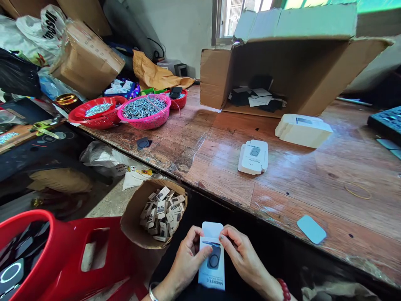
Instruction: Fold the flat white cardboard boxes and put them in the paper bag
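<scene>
Low in front of my lap is a small white cardboard box [213,274], printed with a dark gadget and the word MAGNETIC, its top flap standing up. My left hand [191,256] grips its left side, the thumb lying across the printed front. At the upper right edge, by the flap, the thumb and fingers of my right hand [240,254] pinch the box. Whether anything is inside it cannot be seen. A short stack of flat matching boxes [254,158] lies on the wooden table [225,179], and a taller stack [303,130] sits behind it.
Left of my knees, an open carton [133,228] holds many small boxes. A red stool [75,251] carries a red tub [46,217] of dark items. Baskets of metal parts, including a pink basket [147,123], stand at the back left. A large carton [216,77] lies open at the back.
</scene>
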Motion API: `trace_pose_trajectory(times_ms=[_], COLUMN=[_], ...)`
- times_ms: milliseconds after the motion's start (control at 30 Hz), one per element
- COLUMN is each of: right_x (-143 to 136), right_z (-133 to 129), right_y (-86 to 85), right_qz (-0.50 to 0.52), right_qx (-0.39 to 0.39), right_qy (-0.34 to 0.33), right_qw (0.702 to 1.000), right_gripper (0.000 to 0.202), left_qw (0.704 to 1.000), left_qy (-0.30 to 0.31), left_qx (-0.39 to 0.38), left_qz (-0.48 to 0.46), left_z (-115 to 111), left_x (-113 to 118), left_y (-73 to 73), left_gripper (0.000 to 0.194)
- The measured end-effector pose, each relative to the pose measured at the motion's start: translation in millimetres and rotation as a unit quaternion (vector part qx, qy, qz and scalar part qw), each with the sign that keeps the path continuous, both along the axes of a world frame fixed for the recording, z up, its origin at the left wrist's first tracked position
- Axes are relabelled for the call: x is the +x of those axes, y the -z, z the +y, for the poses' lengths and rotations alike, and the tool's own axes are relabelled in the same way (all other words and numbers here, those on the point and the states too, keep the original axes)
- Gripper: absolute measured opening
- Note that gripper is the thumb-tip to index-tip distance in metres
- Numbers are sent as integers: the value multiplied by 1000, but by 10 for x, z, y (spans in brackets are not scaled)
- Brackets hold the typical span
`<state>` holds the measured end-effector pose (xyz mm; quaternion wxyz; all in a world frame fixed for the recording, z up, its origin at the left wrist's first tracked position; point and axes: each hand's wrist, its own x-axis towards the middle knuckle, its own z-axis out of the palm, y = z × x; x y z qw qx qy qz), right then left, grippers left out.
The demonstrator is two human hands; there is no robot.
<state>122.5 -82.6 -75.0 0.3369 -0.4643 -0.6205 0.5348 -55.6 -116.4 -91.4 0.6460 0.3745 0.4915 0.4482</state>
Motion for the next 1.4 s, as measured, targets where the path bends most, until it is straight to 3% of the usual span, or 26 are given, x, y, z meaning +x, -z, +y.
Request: trace_pose_trajectory(times_ms=[133,267,433,833,1133,1400], right_x=[21,39,92,83,43,143], right_z=[28,134,195,325,414,489], right_y=[-11,-34,-86,-296,-329,-410], right_qz=[71,128,91,-13,1,-55], right_qx=[-69,-135,-61,-66,-122,-14], right_qy=[47,41,7,-60,-50,-119], right_qw=[994,982,994,996,991,991], right_gripper=[29,43,20,12,10,21], left_qw=[999,999,997,998,998,998], left_qy=[30,-6,-28,30,50,59], left_qx=[-13,-26,-60,-47,-24,-13], left_qz=[-32,-41,-43,9,18,24], left_z=[107,150,150,132,84,89], left_x=[-21,9,34,-7,-12,5], left_y=[-109,-156,-175,-269,-246,-250], left_gripper=[40,47,69,59,55,47])
